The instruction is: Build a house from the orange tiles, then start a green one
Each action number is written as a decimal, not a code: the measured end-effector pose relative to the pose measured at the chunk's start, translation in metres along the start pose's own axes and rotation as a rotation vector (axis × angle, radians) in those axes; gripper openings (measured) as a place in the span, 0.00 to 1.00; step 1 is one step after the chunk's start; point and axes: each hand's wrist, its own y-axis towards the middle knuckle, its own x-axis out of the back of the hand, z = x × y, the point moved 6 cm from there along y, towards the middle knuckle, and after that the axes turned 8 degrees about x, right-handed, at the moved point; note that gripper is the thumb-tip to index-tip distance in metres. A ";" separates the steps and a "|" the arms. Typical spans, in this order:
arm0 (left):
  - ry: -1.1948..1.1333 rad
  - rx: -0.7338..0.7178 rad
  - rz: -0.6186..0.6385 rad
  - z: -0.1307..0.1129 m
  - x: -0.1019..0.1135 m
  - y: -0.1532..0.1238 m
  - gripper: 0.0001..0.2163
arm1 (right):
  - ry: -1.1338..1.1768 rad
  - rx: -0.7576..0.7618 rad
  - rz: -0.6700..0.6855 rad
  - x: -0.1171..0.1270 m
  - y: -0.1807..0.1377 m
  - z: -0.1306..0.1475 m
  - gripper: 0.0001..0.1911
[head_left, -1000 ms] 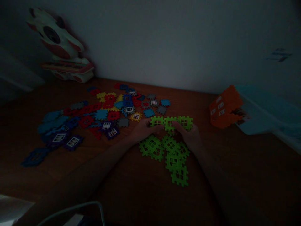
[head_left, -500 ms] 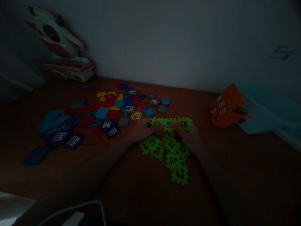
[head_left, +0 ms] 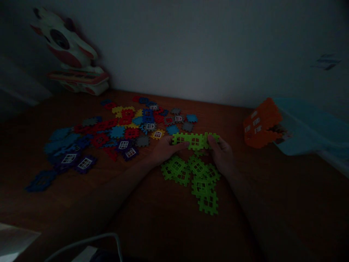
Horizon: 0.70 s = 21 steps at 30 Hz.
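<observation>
A row of lime-green window-shaped building tiles is held up above the table between both hands. My left hand is closed on the row's left end, its thumb lying across the front. My right hand pinches the tile at the right end, thumb over its face; whether that tile is fully joined to the row I cannot tell. Just below the hands lies a loose heap of more green tiles, overlapping one another.
Mixed red, blue, yellow and grey tiles spread over the wooden table at left. An orange tile house stands at right by a pale blue sheet-like thing. A cow toy keyboard sits back left; a white cable runs in front.
My right thumb has shifted from the row's middle to its right-end tile. The row has moved slightly up and left, and its middle tile is now uncovered.
</observation>
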 end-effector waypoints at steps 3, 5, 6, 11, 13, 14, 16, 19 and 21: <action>-0.016 0.008 -0.003 0.001 0.000 0.000 0.13 | 0.035 0.017 -0.001 0.002 0.002 -0.007 0.23; -0.033 0.020 -0.004 0.001 0.000 0.000 0.13 | 0.028 0.009 -0.009 0.003 0.003 -0.010 0.23; -0.042 0.022 -0.003 0.001 -0.001 0.000 0.13 | 0.028 0.007 -0.013 0.003 0.003 -0.011 0.23; -0.069 0.013 -0.001 -0.001 -0.001 0.000 0.13 | 0.140 0.000 -0.074 0.005 0.007 -0.010 0.21; -0.068 0.009 -0.011 -0.001 0.001 0.000 0.13 | 0.205 -0.011 -0.143 0.008 0.009 -0.010 0.21; -0.062 0.007 -0.015 0.000 0.002 0.001 0.14 | 0.220 -0.013 -0.168 0.009 0.010 -0.010 0.21; -0.057 0.000 -0.024 0.002 0.003 0.003 0.15 | 0.213 -0.012 -0.174 0.010 0.012 -0.010 0.21; -0.129 -0.008 -0.039 0.006 0.004 0.008 0.16 | 0.180 -0.022 -0.132 0.007 0.011 -0.012 0.21; -0.220 0.000 -0.035 0.009 0.004 0.011 0.15 | 0.177 -0.034 -0.113 0.006 0.009 -0.012 0.21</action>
